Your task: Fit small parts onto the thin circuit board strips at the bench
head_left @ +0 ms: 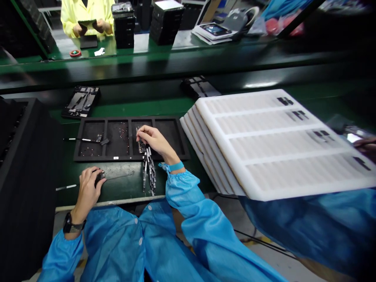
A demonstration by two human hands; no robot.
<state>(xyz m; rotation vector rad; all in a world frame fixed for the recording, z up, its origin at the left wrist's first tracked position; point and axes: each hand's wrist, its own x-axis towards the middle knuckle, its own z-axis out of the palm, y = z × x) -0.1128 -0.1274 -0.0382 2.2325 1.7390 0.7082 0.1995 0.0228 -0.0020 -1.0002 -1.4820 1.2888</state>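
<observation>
My left hand is closed around a small dark electronic part just above the green bench. Over the third compartment of a black foam tray, my right hand pinches with thumb and forefinger. What sits between those fingertips is too small to make out. Beside them lies a small populated circuit board, partly covered by the hand. A bunch of narrow grey strips extends from below my right hand over the tray's front edge. Tiny reddish parts are scattered in the second compartment.
A stack of white foam trays stands at the right, overlapping the bench edge. A tall black stack borders the left. Opened devices lie behind the tray. A tool with a black-and-white handle crosses its left end. A co-worker in yellow works opposite.
</observation>
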